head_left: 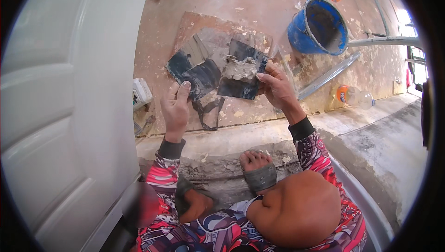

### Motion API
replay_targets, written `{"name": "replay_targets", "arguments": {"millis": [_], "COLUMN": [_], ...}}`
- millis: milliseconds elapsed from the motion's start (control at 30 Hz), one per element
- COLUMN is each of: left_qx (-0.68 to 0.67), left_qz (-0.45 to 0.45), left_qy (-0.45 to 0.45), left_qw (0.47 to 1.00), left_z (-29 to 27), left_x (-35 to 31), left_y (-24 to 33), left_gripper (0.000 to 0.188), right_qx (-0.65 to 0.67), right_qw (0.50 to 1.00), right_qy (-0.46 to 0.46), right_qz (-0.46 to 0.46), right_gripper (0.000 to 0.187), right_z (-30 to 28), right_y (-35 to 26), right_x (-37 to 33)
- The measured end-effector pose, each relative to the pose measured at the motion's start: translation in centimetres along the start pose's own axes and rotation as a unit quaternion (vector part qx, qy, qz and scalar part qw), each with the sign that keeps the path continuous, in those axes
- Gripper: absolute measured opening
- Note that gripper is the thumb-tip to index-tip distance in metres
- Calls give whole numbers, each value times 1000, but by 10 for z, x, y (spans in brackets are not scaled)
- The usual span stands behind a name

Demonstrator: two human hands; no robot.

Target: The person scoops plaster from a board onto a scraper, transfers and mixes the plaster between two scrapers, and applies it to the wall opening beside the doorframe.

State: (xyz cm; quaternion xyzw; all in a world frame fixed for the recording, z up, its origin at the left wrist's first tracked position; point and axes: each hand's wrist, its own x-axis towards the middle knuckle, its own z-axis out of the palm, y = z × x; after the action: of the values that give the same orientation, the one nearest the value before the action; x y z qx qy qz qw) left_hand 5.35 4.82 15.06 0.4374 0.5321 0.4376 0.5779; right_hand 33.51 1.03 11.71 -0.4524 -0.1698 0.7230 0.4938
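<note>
My left hand (pixel 176 113) pinches a dark, flat sheet (pixel 202 78) smeared with grey, its thumb on top at the near edge. In my right hand (pixel 279 87) is a second dark rectangular sheet (pixel 240 90), gripped by its right edge. A lump of wet grey mortar (pixel 241 70) sits on that second sheet. The two sheets are side by side, their inner edges close together; whether they touch I cannot tell. Beneath them lies a mortar-stained brownish board (pixel 187 22), with a dark strap (pixel 211 117) at its near side.
A blue bucket (pixel 296 31) with grey residue stands at the far right. Near it lie a metal channel (pixel 327 76) and clear bottles with orange labels (pixel 352 95). A white panelled door (pixel 55 99) fills the left, beside a white container (pixel 141 92). My sandalled foot (pixel 259 171) is below.
</note>
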Motion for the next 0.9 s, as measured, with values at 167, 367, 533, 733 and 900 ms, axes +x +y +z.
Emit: {"name": "replay_targets", "arguments": {"millis": [167,367,533,733,900], "left_qx": [289,430,349,-188,-333], "left_qz": [168,264,-51,-160,-193], "left_qy": [-62,-136,-44,3,-27], "left_qw": [940,853,935,969,922], "left_z": [26,12,-18,34,43], "left_x": [-21,-22,-23,-41,-28], "left_y": [12,-40,-47,-20,-14], "left_gripper": [18,24,22,21,21], "right_qx": [-15,10,-60,-138,-468], "right_qw": [999,998,993,982,837], "right_qy": [-15,-46,21,20,-33], "right_qz": [-30,-30,-100,-125,-281], "right_gripper": [19,19,16,32,43], "right_z": [11,3,5,26,46], "right_y": [-9,-21,-21,-9,-13], "right_x": [1,4,7,2,-15]}}
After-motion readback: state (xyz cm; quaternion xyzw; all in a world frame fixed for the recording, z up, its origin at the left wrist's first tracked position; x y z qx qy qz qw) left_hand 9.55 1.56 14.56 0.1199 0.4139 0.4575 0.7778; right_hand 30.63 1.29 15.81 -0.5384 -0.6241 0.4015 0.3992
